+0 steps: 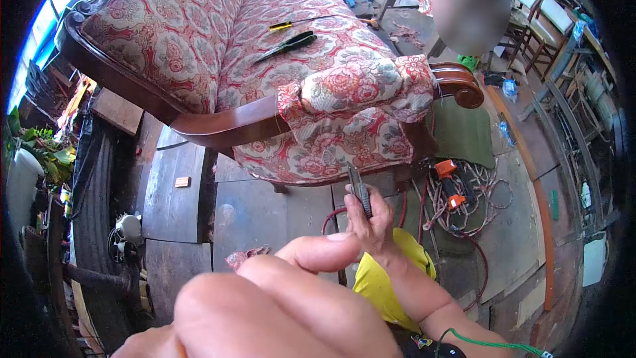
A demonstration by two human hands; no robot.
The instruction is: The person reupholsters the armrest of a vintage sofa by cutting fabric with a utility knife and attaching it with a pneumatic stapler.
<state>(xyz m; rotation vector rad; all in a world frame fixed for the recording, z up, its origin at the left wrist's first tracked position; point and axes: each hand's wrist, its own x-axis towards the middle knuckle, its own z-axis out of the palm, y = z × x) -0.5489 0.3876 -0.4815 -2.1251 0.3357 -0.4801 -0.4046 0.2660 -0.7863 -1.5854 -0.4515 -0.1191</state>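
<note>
My left hand [285, 298] looms large and close to the camera, fingers curled and thumb pointing right; what it holds, if anything, is hidden. Beyond it, my right hand [374, 225] grips a slim grey tool with a ribbed handle [361, 193], its narrow tip pointing up at the sofa. Just past that tip is the sofa's floral fabric [331, 149], hanging below the wooden armrest [225, 124]. A padded piece of the same fabric [351, 86] wraps over the arm, with loose edges. On the seat lie dark-handled scissors [288, 45] and a yellow-handled screwdriver [281, 26].
Tangled cords [464, 205] with orange plugs lie on the floor to the right, near a green mat [464, 136]. A red hose [485, 265] curves across the boards. Chairs [536, 26] and wooden frames stand at the right; a fabric scrap [245, 256] lies below the sofa.
</note>
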